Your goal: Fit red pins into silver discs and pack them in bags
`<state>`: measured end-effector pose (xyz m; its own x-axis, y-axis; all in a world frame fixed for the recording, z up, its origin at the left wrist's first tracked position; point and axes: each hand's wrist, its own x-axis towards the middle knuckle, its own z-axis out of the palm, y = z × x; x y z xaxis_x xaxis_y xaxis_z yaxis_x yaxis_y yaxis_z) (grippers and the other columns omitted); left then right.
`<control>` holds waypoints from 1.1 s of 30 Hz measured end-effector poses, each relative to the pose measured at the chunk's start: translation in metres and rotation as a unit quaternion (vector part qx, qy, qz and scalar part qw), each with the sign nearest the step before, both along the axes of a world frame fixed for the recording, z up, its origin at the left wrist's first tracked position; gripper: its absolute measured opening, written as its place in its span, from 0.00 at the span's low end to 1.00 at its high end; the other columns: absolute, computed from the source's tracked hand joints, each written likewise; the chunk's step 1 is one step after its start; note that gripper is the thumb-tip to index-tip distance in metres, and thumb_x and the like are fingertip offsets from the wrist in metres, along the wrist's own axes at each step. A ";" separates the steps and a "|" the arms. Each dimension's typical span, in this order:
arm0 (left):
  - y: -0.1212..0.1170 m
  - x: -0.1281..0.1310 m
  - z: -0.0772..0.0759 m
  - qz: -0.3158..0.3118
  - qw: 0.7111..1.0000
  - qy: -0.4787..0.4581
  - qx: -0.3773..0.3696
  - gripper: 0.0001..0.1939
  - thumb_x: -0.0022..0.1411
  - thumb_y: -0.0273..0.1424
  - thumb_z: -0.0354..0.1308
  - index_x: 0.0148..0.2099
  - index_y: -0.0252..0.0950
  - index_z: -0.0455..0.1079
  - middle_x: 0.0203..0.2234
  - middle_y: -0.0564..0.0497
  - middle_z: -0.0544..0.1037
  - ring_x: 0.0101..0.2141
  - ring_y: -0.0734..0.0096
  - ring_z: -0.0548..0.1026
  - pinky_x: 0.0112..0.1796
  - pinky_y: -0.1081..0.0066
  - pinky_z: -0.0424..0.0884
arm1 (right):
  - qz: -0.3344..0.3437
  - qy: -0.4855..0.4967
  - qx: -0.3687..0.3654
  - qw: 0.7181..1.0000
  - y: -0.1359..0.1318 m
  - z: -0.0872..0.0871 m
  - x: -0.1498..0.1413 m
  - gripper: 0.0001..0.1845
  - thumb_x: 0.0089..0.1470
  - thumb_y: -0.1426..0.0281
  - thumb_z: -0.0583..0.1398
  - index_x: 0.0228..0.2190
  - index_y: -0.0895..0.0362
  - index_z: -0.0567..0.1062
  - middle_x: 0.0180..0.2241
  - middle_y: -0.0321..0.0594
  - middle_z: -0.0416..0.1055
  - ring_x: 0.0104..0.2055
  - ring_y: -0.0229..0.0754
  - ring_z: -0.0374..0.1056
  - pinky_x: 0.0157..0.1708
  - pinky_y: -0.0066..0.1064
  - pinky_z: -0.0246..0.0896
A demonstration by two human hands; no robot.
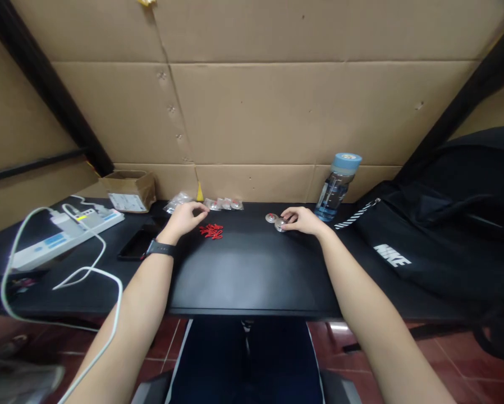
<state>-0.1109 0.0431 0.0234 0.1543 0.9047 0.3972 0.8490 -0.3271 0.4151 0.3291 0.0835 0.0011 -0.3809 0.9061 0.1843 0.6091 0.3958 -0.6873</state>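
Left of the blue-lidded bottle (pixel 335 189), a silvery disc (pixel 278 225) is being held at the fingertips of the right hand (pixel 302 220). Farther left of the bottle, the left hand (pixel 183 220) is being held beside red loops (pixel 212 231).

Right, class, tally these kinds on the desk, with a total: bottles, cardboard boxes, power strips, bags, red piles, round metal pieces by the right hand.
Bottle: 1
Cardboard box: 1
Power strip: 1
Bag: 1
Red pile: 1
Round metal pieces by the right hand: 2 visible
Total: 7
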 end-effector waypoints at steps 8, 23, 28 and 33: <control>0.016 0.013 -0.019 -0.074 0.988 0.092 -0.100 0.15 0.65 0.44 0.57 0.44 0.46 0.81 0.45 0.51 0.86 0.47 0.58 0.81 0.50 0.63 0.72 | -0.040 0.089 0.031 0.995 0.000 0.003 0.003 0.27 0.44 0.61 0.75 0.45 0.59 0.81 0.43 0.49 0.82 0.35 0.43 0.77 0.37 0.36 0.75; 0.021 0.026 -0.027 -0.001 0.986 0.118 -0.121 0.13 0.64 0.43 0.59 0.34 0.44 0.79 0.35 0.48 0.86 0.43 0.50 0.80 0.50 0.53 0.61 | -0.021 0.153 0.036 0.987 -0.009 0.012 -0.010 0.30 0.42 0.62 0.75 0.47 0.58 0.79 0.47 0.50 0.80 0.40 0.46 0.78 0.47 0.44 0.77; 0.017 0.032 -0.028 0.001 0.985 0.146 -0.097 0.08 0.63 0.36 0.61 0.32 0.43 0.79 0.35 0.48 0.85 0.45 0.49 0.77 0.50 0.52 0.59 | -0.010 0.143 0.030 0.989 -0.011 0.010 -0.016 0.28 0.43 0.62 0.74 0.47 0.58 0.79 0.47 0.49 0.80 0.41 0.47 0.78 0.45 0.43 0.77; 0.003 0.051 -0.012 -0.004 0.995 0.093 -0.026 0.09 0.69 0.34 0.57 0.37 0.40 0.76 0.39 0.47 0.84 0.46 0.51 0.77 0.52 0.52 0.58 | 0.003 0.197 0.032 0.980 -0.021 0.013 -0.033 0.26 0.44 0.64 0.75 0.46 0.54 0.79 0.47 0.47 0.79 0.44 0.48 0.77 0.45 0.41 0.77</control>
<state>-0.0603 0.0462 0.0113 0.2287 0.9213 0.3144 0.9097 -0.3173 0.2680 0.2966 0.0626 0.0143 -0.2740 0.8860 0.3741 0.2984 0.4481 -0.8427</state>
